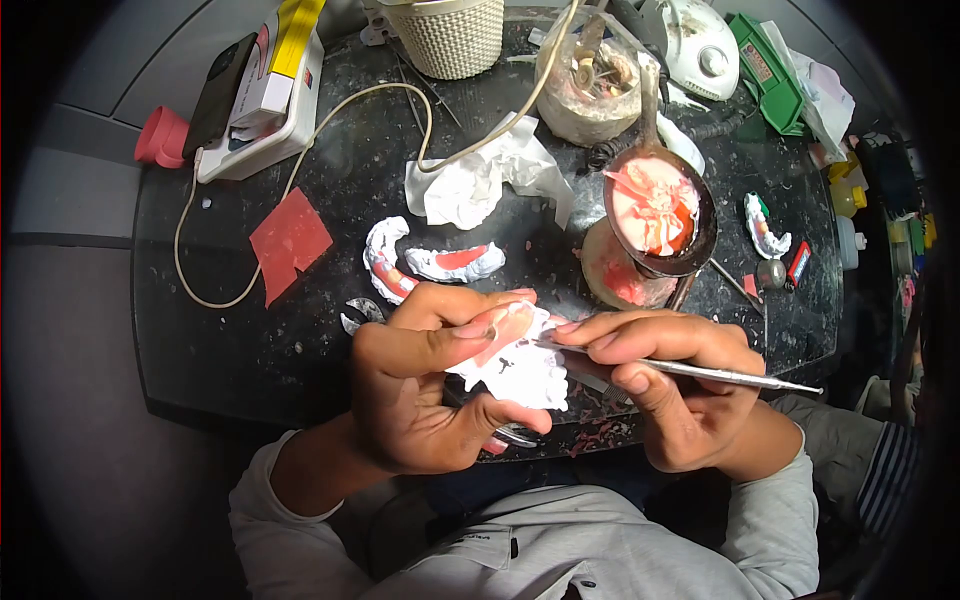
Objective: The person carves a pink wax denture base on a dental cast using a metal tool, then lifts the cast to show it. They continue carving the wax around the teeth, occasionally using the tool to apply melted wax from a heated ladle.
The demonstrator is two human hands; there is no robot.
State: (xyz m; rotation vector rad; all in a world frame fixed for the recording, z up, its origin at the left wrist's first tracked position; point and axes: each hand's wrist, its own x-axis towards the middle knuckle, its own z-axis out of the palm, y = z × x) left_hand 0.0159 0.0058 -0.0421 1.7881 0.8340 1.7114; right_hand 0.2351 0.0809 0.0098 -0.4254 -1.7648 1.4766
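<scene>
My left hand [415, 385] is closed on a white plaster dental cast [525, 382], thumb and fingers gripping its edges in front of my chest. Pink wax [508, 328] covers the upper part of the cast, and a small dark mark shows on the plaster. Between the thumb and fingers of my right hand [690, 385] lies a thin metal dental carver [725, 374]. Its inner end meets the side of the cast, where the tip is hard to make out; the other end points right. Two more plaster pieces with pink wax, a curved one [383, 262] and a flatter one [455, 263], lie beyond my left hand.
A pan of melted pink wax [655, 200] rests over a stand at the right. Pink wax sheet [290, 245], crumpled tissue [470, 190] and a looping cable [350, 98] lie leftward. At the back are a woven basket [447, 38], plaster-crusted bowl [590, 110] and white machine [692, 50].
</scene>
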